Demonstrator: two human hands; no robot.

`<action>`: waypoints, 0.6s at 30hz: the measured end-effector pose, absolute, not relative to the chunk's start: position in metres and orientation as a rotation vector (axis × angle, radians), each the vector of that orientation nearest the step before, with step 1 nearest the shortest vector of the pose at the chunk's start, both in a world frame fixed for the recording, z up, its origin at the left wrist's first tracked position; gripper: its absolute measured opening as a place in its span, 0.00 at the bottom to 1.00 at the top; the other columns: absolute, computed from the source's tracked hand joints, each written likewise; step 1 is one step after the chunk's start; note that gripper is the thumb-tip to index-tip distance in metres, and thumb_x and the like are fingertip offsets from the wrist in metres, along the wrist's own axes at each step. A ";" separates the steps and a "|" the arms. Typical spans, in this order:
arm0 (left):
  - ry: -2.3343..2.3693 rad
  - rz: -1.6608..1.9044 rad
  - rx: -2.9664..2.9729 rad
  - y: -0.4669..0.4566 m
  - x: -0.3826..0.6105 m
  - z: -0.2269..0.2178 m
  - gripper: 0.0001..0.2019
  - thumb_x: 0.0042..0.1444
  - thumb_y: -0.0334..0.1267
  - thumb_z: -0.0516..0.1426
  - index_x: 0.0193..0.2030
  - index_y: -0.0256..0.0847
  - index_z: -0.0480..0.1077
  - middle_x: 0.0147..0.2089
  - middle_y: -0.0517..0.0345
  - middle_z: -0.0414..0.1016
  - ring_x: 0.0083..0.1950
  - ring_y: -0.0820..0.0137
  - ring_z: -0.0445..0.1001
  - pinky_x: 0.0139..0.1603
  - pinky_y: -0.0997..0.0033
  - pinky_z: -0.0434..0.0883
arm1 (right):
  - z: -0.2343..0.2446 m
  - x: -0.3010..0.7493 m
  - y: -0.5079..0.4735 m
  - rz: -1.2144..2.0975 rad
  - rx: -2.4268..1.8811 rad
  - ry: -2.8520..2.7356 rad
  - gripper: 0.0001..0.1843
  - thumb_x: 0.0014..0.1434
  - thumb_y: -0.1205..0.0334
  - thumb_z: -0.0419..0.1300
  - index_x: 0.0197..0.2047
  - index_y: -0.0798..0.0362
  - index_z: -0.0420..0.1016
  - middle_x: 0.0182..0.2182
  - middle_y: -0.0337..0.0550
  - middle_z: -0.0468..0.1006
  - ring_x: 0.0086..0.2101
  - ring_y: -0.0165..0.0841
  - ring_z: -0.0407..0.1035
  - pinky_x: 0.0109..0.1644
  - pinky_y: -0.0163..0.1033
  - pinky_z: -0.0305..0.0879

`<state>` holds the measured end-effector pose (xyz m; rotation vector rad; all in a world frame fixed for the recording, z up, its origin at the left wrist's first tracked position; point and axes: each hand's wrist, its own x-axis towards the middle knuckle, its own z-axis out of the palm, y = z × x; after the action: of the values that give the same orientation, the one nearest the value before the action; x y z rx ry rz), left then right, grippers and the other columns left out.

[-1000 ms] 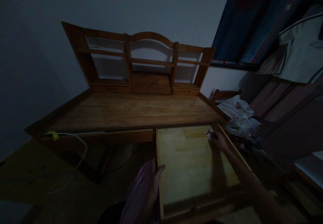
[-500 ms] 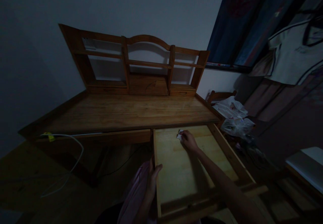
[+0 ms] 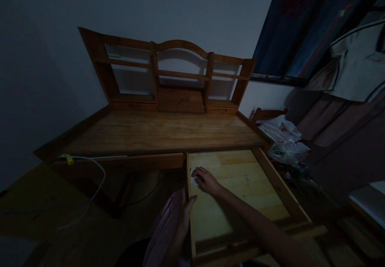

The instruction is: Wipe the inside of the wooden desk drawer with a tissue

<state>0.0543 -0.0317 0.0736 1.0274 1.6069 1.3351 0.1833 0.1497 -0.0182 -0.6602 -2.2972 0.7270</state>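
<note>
Covering part of a white wad (image 3: 193,181) (material unclear), the right hand (image 3: 207,181).

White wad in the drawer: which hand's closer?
Right. The right hand is on the white wad, pressing it near the drawer's left wall. The left hand is apart from it, gripping that wall nearer the person.
</note>
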 end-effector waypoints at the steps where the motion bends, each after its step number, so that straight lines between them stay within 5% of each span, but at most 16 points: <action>1: 1.607 1.321 1.038 -0.033 0.054 0.078 0.14 0.48 0.40 0.60 0.43 0.49 0.78 0.54 0.53 0.81 0.65 0.52 0.71 0.70 0.54 0.63 | -0.016 0.189 0.149 0.758 -0.641 -2.306 0.14 0.60 0.74 0.58 0.45 0.48 0.75 0.43 0.44 0.77 0.46 0.36 0.71 0.53 0.41 0.67; 10: 1.577 1.304 0.984 -0.027 0.063 0.082 0.15 0.51 0.42 0.59 0.45 0.46 0.77 0.55 0.51 0.81 0.67 0.49 0.69 0.68 0.59 0.64 | -0.009 0.226 0.139 0.987 -0.675 -2.310 0.03 0.59 0.64 0.65 0.37 0.49 0.82 0.36 0.42 0.81 0.39 0.34 0.75 0.46 0.40 0.71; 18: 1.580 1.303 0.931 -0.023 0.059 0.080 0.12 0.46 0.38 0.62 0.40 0.47 0.77 0.52 0.51 0.82 0.66 0.48 0.70 0.68 0.59 0.63 | -0.007 0.233 0.106 1.036 -0.591 -2.400 0.05 0.60 0.67 0.64 0.37 0.48 0.80 0.38 0.41 0.79 0.39 0.34 0.74 0.45 0.38 0.69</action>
<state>0.0589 -0.0225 0.0800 0.9310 1.5800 1.3032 0.2332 0.1062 -0.0068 -0.5910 -2.4004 1.0359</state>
